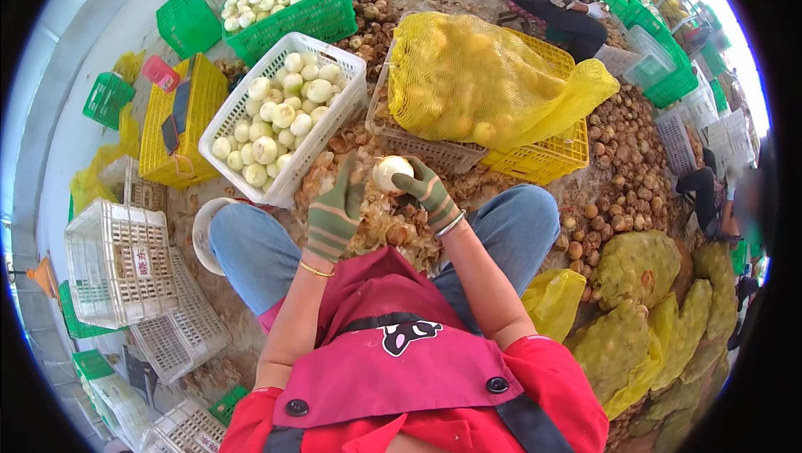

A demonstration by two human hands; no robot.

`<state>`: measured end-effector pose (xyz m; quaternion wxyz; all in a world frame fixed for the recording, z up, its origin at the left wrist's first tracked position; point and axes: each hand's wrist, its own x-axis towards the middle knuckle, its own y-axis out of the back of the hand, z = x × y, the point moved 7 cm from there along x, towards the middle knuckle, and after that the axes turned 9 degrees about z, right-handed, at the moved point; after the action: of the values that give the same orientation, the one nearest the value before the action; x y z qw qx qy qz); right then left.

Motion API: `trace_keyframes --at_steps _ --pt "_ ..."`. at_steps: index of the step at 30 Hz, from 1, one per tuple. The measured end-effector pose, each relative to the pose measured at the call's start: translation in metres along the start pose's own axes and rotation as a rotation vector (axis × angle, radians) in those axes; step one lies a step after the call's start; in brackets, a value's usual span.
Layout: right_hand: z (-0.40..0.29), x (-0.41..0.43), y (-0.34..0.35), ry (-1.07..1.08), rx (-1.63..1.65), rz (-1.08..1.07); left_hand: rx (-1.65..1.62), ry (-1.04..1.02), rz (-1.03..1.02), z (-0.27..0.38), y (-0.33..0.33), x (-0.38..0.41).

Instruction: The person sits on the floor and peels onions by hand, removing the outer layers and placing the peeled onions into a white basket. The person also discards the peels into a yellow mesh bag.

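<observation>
My right hand, in a green striped glove, grips a peeled white onion between thumb and fingers. Just left of it is my left hand, gloved the same way. Its fingers are stretched out, apart from the onion; its palm faces away from view, and no object shows in it. Loose onion skins lie heaped below both hands, between my knees. Beyond my left hand stands a white plastic crate of peeled onions. A yellow mesh sack of onions rests on crates ahead of my right hand.
A green crate of peeled onions stands behind the white one. At left are a yellow crate with a phone on it and stacked white crates. Unpeeled onions and full sacks cover the right. A person sits beyond.
</observation>
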<state>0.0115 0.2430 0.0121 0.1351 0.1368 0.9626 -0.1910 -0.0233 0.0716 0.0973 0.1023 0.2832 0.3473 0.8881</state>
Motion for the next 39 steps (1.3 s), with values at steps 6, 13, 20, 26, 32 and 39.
trace_keyframes --at_steps 6,13,20,26,32,39 --pt "-0.017 -0.012 -0.020 0.083 -0.090 -0.125 0.124 -0.030 0.018 -0.026 -0.005 0.002" --pt "-0.003 -0.008 -0.006 -0.055 -0.176 -0.094 -0.014 0.087 -0.161 0.000 0.010 -0.002" --pt "-0.016 -0.014 -0.017 0.049 -0.183 -0.202 0.015 0.108 -0.022 -0.037 -0.007 -0.002" --pt "-0.013 -0.017 -0.024 0.010 -0.089 -0.253 -0.918 0.902 -0.093 -0.049 -0.033 -0.030" --pt "0.000 -0.002 -0.019 0.214 0.018 -0.169 -0.641 0.762 -0.009 -0.071 -0.051 -0.012" --pt "0.007 0.009 -0.016 0.146 0.015 -0.022 -0.169 0.488 0.163 -0.077 -0.038 -0.002"
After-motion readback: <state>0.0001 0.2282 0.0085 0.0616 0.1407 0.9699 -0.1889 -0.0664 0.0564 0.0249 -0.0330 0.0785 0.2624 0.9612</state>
